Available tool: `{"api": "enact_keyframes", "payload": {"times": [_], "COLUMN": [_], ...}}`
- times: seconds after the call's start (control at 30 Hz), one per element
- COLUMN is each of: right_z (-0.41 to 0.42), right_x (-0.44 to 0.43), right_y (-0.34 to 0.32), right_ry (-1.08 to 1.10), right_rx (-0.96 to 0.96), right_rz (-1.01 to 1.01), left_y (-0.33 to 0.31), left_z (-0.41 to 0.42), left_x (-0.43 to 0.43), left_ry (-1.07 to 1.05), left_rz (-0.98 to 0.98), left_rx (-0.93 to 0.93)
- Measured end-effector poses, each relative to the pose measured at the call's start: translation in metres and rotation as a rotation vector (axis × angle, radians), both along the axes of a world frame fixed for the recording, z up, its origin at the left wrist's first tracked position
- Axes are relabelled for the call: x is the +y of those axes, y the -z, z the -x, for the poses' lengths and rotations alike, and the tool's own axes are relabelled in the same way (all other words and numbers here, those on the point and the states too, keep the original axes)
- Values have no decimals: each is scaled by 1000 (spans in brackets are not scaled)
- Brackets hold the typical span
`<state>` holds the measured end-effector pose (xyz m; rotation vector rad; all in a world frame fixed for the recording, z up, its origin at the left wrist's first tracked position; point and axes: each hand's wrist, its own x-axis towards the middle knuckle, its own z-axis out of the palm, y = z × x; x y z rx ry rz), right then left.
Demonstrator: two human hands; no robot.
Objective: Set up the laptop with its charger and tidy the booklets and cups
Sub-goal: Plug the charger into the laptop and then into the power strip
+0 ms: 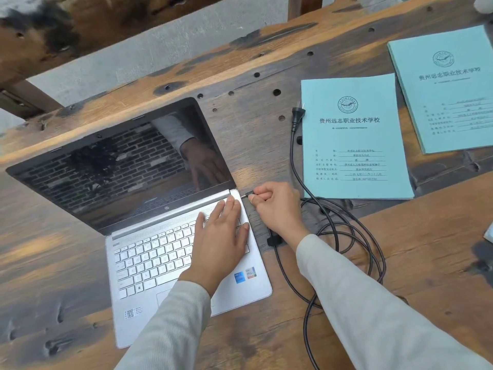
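Note:
A silver laptop (149,263) stands open on the wooden table (66,263), its screen dark. My left hand (221,236) lies flat on the keyboard's right side, fingers spread. My right hand (277,209) is closed on the charger's small plug (247,194), whose tip is just beside the laptop's right rear corner. The black charger cable (344,236) loops on the table behind my right wrist, and its mains plug (297,114) lies loose further back. Two turquoise booklets lie flat: one (352,140) right of the laptop, another (448,86) at the far right.
A white object (484,4) shows at the top right corner, mostly cut off. Another pale object (489,232) peeks in at the right edge. The table's back edge runs diagonally, with wooden beams (40,46) and grey floor beyond it.

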<state>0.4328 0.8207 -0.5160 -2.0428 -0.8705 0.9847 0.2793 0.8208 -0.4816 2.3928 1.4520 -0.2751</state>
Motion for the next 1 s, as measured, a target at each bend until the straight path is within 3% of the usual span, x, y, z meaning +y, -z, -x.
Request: {"api": "enact_keyframes", "payload": {"times": [1.0], "right_z": [10], "right_x": [3], "right_y": [5], "right_ry": [-6], "right_rx": [-16], "right_rz": [-13], "left_y": [2], "left_z": [1], "left_x": [-2], "left_ry": [-5], "left_rz": [-6], "left_rx": [-11]}}
